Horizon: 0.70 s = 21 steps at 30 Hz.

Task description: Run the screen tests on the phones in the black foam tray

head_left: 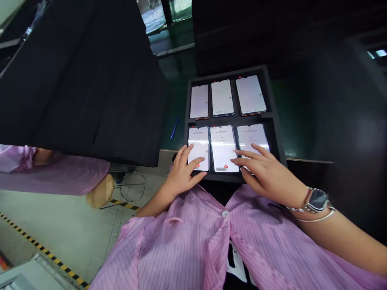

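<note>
A black foam tray (pixel 273 121) holds two rows of three lit smartphones. My left hand (pixel 183 174) lies with spread fingers on the near left phone (pixel 199 141), its thumb by a red button low on the screen. My right hand (pixel 262 171) reaches over the near right phone (pixel 252 137), fingers stretched out, one fingertip touching the edge of the near middle phone (pixel 223 147). Neither hand holds anything. A watch (pixel 317 200) and bracelet sit on my right wrist. The far row phones (pixel 222 97) show plain white screens.
A blue pen (pixel 174 128) lies on the dark green bench left of the tray. A large black panel (pixel 90 80) stands at the left. Another person's pink sleeve (pixel 54 173) and a wooden stool (pixel 101 191) are at lower left, above floor with yellow-black tape (pixel 45 251).
</note>
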{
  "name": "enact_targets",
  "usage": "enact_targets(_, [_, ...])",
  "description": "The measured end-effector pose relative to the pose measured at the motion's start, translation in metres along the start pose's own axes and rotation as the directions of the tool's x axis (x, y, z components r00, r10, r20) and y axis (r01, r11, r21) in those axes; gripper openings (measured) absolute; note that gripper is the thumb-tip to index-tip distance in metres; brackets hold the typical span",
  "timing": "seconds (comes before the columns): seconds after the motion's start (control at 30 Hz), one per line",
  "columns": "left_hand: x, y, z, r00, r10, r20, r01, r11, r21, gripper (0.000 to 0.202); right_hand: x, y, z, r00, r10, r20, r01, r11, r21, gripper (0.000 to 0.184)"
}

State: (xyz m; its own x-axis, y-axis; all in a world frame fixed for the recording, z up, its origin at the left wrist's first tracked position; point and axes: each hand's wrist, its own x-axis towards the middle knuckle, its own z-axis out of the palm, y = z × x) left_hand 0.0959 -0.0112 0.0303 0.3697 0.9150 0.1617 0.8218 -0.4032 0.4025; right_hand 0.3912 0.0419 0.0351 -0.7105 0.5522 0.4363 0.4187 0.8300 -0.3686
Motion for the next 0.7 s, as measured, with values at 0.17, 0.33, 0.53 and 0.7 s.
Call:
enact_targets(0.17, [0.003,0.001,0.000,0.998,-0.044,0.045,0.042,0.998,0.041,0.042,-0.008,-0.001,-0.019,0.991,0.106,-0.085,-0.104,0.994,0.027,0.028])
enact_targets(0.33, [0.007,-0.006,-0.002,1.000,-0.010,0.015,0.010,1.000,0.009,0.046,-0.028,0.004,-0.048,0.929,0.293,-0.225,-0.284,0.956,0.075,0.025])
enact_targets(0.53, [0.047,-0.032,-0.014,0.984,-0.049,-0.170,0.039,0.997,-0.062,0.055,-0.043,0.025,-0.030,0.958,0.243,-0.153,-0.245,0.970,0.004,0.024])
enact_targets(0.7, [0.132,-0.064,-0.019,0.962,-0.085,-0.259,0.059,0.993,-0.105,0.060,0.005,0.056,-0.044,0.860,0.328,-0.390,-0.318,0.944,0.091,0.028])
